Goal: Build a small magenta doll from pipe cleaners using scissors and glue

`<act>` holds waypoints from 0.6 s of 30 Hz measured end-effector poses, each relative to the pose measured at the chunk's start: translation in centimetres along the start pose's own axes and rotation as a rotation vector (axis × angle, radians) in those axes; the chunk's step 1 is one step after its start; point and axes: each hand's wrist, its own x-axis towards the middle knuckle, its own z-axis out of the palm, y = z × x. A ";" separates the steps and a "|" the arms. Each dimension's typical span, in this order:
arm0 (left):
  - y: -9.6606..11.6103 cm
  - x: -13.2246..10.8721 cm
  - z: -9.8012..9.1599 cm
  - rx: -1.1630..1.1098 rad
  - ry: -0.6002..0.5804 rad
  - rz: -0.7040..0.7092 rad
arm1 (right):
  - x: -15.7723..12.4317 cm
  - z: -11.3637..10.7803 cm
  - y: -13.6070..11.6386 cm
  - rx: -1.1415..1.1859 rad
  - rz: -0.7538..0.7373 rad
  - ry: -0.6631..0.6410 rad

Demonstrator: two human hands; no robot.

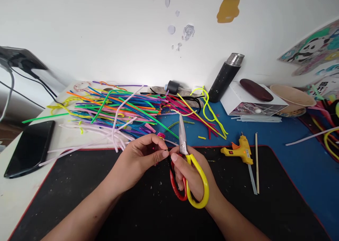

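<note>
My left hand (140, 160) is closed in a pinch on the end of a black pipe cleaner (171, 167), over the black mat. The pipe cleaner runs down between my two hands, and much of it is hidden by fingers. My right hand (194, 172) holds scissors (182, 138) with one red and one yellow handle. Their blades point up and look closed. Its thumb and forefinger also meet near the pipe cleaner, touching or almost touching it. Behind my left fingertips shows a small pink coiled piece (161, 136), partly covered.
A pile of coloured pipe cleaners (127, 107) spreads behind the mat (143, 212). A yellow glue gun (241, 151) and a thin wooden stick (256, 163) lie on the right. Farther back are a black flask (224, 79) and white box (235, 101). A phone (30, 147) lies left.
</note>
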 end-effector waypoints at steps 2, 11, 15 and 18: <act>0.1 0.0 0.0 -0.021 0.005 -0.019 | 0.0 0.1 -0.1 -0.033 0.003 -0.022; 0.3 0.1 -1.0 -0.077 -0.062 -0.133 | -0.3 0.1 0.5 -0.152 0.027 0.003; 0.2 0.3 -1.4 -0.091 -0.076 -0.156 | -0.4 -0.1 0.5 -0.147 0.037 0.009; 0.5 0.4 -1.9 -0.088 -0.072 -0.140 | -0.5 -0.1 0.4 -0.148 0.039 -0.011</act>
